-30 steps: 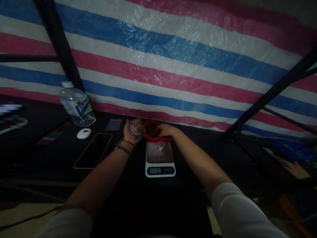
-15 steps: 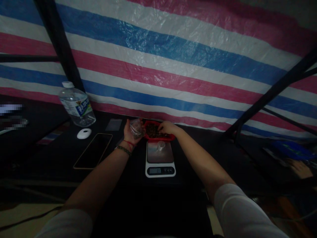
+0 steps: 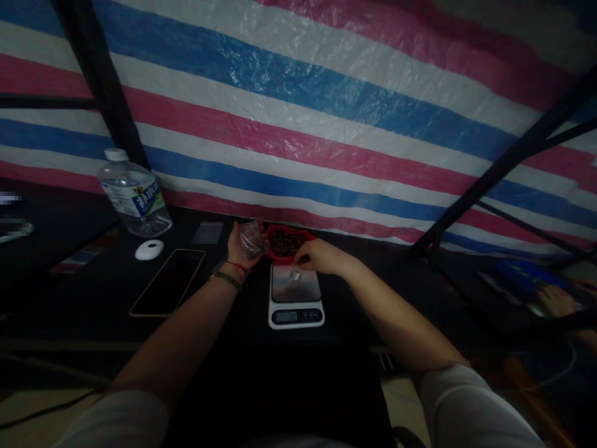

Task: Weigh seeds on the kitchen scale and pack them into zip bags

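Note:
My left hand [image 3: 243, 250] is turned palm up and holds a small clear plastic bag [image 3: 252, 240] with some dark contents. To its right lies a red tray [image 3: 268, 249] filled with small brown pieces [image 3: 286, 242]. In front of the tray stands a white digital kitchen scale [image 3: 295, 314] with a metal plate and a lit display. A small clear cup [image 3: 295, 272] rests on the plate. My right hand [image 3: 313, 256] is closed in a pinch at the cup's rim. Whatever is between its fingertips is too small to make out.
Left of my hands lie a flat clear bag [image 3: 208, 233], a phone [image 3: 168, 283] and a white rounded object [image 3: 149, 249]. Behind them stands a big plastic bottle [image 3: 135, 196]. A striped sheet [image 3: 298, 137] hangs behind the black table. Another person's hand [image 3: 557, 301] is at far right.
My right hand has moved from the brown pieces in the red tray back toward me, to the clear cup on the scale. My left hand still holds the bag. The view has shifted slightly.

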